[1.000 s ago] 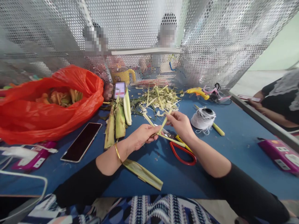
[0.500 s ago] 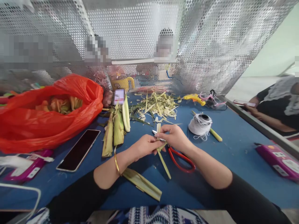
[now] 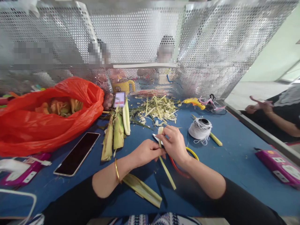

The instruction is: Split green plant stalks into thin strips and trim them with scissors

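My left hand (image 3: 145, 153) and my right hand (image 3: 175, 145) meet at the middle of the table, both closed on a narrow pale green plant strip (image 3: 168, 175). The strip's wider top end stands up between my right fingers, and its thin tail slants down below my left fingers. Partly hidden under my right hand are scissors (image 3: 179, 169) with red and yellow handles; a blade tip shows left of the strip. Whether they touch my hand I cannot tell. A wide, folded dry husk piece (image 3: 144, 190) lies beside my left wrist.
Left stand a red plastic bag (image 3: 77, 125) of husks and a phone (image 3: 77, 153). Several husk pieces (image 3: 118, 131) and a heap of scraps (image 3: 159, 107) lie behind. Right are a thread spool (image 3: 199, 128), a yellow glue gun (image 3: 194, 102) and a purple power strip (image 3: 278, 167). Another person sits far right.
The strip's tail now hangs straighter and lower right. My right hand has turned over the strip. The scissors' handles show a yellow part now. The other person's hands at right have risen.
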`<state>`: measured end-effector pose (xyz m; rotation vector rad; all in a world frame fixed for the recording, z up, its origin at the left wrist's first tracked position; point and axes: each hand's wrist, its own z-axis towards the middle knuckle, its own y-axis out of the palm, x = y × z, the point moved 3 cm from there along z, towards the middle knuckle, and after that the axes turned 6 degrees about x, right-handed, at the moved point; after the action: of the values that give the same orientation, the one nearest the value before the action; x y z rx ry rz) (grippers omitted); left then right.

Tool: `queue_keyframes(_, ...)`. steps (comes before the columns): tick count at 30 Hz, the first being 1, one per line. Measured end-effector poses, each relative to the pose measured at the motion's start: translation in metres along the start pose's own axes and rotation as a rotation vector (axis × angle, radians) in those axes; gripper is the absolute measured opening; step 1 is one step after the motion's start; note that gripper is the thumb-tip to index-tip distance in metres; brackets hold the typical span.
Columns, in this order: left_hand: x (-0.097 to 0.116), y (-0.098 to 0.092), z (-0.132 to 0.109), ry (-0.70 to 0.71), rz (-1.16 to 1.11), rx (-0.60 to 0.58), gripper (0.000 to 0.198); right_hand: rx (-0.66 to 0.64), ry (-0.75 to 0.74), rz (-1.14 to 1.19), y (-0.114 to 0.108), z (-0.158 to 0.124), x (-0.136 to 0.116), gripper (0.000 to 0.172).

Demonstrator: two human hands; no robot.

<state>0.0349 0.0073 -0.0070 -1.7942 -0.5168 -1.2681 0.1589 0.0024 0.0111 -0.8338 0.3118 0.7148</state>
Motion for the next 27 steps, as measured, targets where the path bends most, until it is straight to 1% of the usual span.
queue_keyframes(2,-0.003,0.001,0.001,-0.007,-0.045,0.02,0.031,-0.02,-0.002,-0.006,0.0,0.002,0.002,0.032)
queue_keyframes(4,-0.006,-0.001,0.003,-0.04,-0.116,0.077,0.033,-0.069,0.012,0.007,-0.001,0.005,0.006,0.029)
queue_keyframes(7,-0.009,-0.009,0.006,-0.121,-0.227,0.188,0.041,-0.203,-0.001,0.041,-0.002,0.01,0.013,0.025)
queue_keyframes(9,-0.009,-0.015,0.007,-0.168,-0.281,0.229,0.045,-0.34,-0.076,0.05,-0.002,0.012,0.016,0.025)
queue_keyframes(11,-0.008,-0.019,0.008,-0.191,-0.326,0.235,0.046,-0.475,-0.165,0.062,-0.002,0.012,0.017,0.026)
queue_keyframes(12,-0.008,-0.02,0.008,-0.193,-0.343,0.224,0.045,-0.513,-0.2,0.068,-0.002,0.012,0.018,0.026)
queue_keyframes(13,-0.008,-0.021,0.008,-0.19,-0.35,0.207,0.043,-0.525,-0.228,0.07,-0.003,0.013,0.019,0.025)
queue_keyframes(16,-0.011,-0.022,0.009,-0.163,-0.318,0.155,0.035,-0.46,-0.31,0.022,-0.005,0.014,0.019,0.022)
queue_keyframes(18,-0.013,-0.021,0.01,-0.136,-0.271,0.134,0.03,-0.405,-0.361,-0.029,-0.004,0.013,0.018,0.023)
queue_keyframes(21,-0.015,-0.02,0.01,-0.106,-0.213,0.134,0.03,-0.349,-0.4,-0.072,-0.001,0.012,0.017,0.026)
queue_keyframes(24,-0.015,-0.02,0.01,-0.151,-0.287,0.203,0.033,-0.267,-0.369,-0.101,-0.003,0.014,0.018,0.024)
queue_keyframes(25,-0.014,-0.02,0.01,-0.176,-0.346,0.227,0.033,-0.21,-0.336,-0.106,-0.007,0.016,0.018,0.022)
queue_keyframes(27,-0.012,-0.022,0.01,-0.215,-0.489,0.27,0.031,-0.029,-0.233,-0.103,-0.021,0.022,0.019,0.02)
